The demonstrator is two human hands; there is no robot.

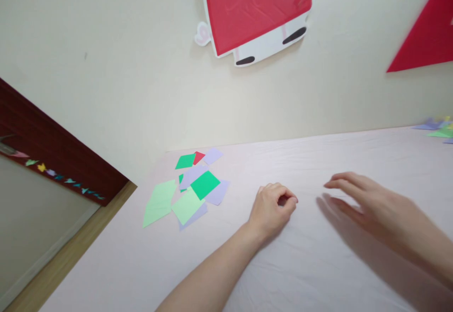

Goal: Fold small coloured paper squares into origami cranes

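Observation:
My left hand rests on the white cloth of the table. Its fingers are curled, with thumb and forefinger tips together in a loose ring, and nothing shows in it. To the right, my right hand hovers over the cloth, casting a shadow. Its thumb and fingers are apart, slightly blurred, and hold nothing. Left of my left hand lies a loose spread of square paper sheets: a dark green sheet, light green sheets, lilac sheets and a partly covered red sheet.
More coloured paper pieces lie at the table's far right. Behind the table stands a pale wall with a red-and-white cartoon decoration and a red triangular piece. At left are a dark red wooden frame and a small colourful garland.

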